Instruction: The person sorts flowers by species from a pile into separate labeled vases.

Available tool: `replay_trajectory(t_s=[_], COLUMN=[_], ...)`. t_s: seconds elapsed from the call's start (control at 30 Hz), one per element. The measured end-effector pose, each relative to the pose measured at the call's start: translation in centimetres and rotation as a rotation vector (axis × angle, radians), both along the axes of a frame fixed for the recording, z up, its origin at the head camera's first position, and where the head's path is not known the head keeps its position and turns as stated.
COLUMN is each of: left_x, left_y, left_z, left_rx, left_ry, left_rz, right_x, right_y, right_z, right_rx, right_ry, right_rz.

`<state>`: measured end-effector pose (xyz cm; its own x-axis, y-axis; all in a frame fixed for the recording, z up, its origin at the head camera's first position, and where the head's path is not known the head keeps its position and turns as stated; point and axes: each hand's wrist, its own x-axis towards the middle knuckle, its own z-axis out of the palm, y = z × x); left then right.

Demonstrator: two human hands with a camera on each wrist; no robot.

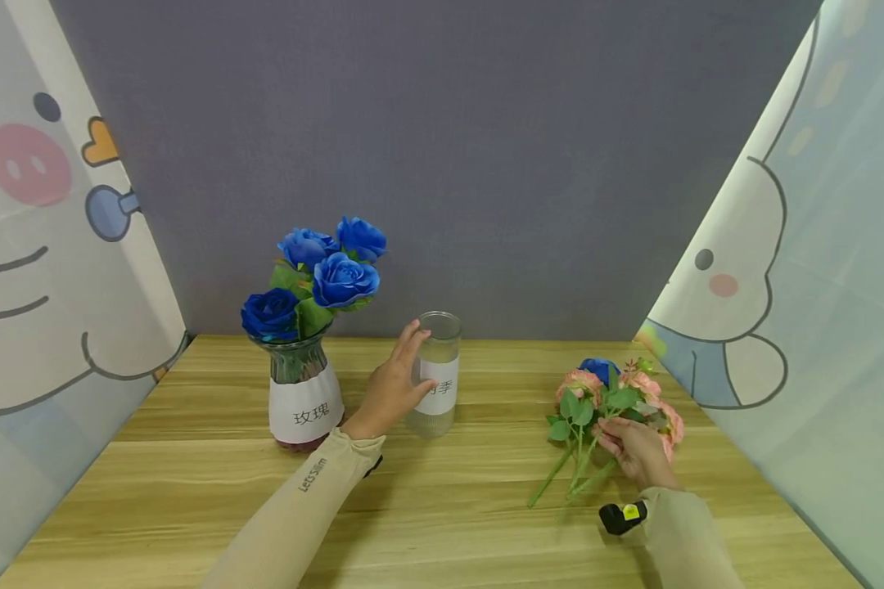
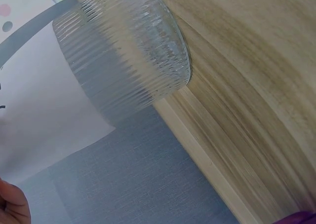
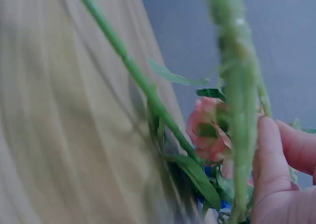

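A clear ribbed glass vase (image 1: 433, 421) with a white paper label stands upright mid-table. My left hand (image 1: 392, 391) holds it from the left, thumb over the label and fingers along the side near the rim. In the left wrist view, the vase's ribbed base (image 2: 133, 51) shows large, with part of the hand at the lower left edge. At the right, my right hand (image 1: 633, 448) pinches green stems among pink flowers (image 1: 642, 388). The right wrist view shows the thumb and a finger at a thick stem (image 3: 239, 110). One blue rose (image 1: 598, 370) lies among the pink flowers.
Left of the glass vase stands another labelled vase (image 1: 305, 409) with several blue roses (image 1: 345, 280) in it. A grey panel (image 1: 442, 164) rises behind the wooden table (image 1: 486, 507). Cartoon-printed cloths (image 1: 818, 327) hang at both sides.
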<state>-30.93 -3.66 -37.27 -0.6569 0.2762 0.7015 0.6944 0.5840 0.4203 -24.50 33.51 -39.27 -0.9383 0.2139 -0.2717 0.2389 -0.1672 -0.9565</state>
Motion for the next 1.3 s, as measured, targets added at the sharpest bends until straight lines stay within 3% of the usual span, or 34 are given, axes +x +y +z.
replay_trajectory(t_s=[0.13, 0.33, 0.57, 0.7, 0.93, 1.03, 1.13, 1.3], left_x=[0.0, 0.1, 0.2, 0.2, 0.2, 0.2, 0.2, 0.3], left_y=[0.0, 0.0, -0.1, -0.1, -0.2, -0.2, -0.2, 0.0], left_z=[0.0, 0.0, -0.1, -0.1, -0.2, -0.2, -0.1, 0.0], left_rx=[-0.002, -0.008, -0.003, -0.008, -0.009, -0.007, -0.010, -0.008], left_ry=[-0.012, -0.021, -0.012, -0.020, -0.011, -0.002, 0.003, 0.000], left_rz=[0.008, 0.005, 0.009, 0.011, 0.012, 0.002, -0.002, 0.001], right_x=[0.0, 0.5, 0.3, 0.0, -0.7, -0.9, -1.0, -1.6], right_y=[-0.2, -0.3, -1.3, -1.9, -2.8, -3.2, -3.7, -4.8], right_z=[0.6, 1.9, 2.5, 2.6, 3.7, 4.0, 4.0, 3.2], right_rx=[-0.042, -0.219, -0.145, -0.187, -0.397, -0.431, -0.409, -0.295], right_ry=[0.030, 0.076, 0.173, 0.227, 0.285, 0.334, 0.396, 0.528], right_rz=[-0.046, -0.088, -0.062, -0.086, -0.252, -0.346, -0.410, -0.430])
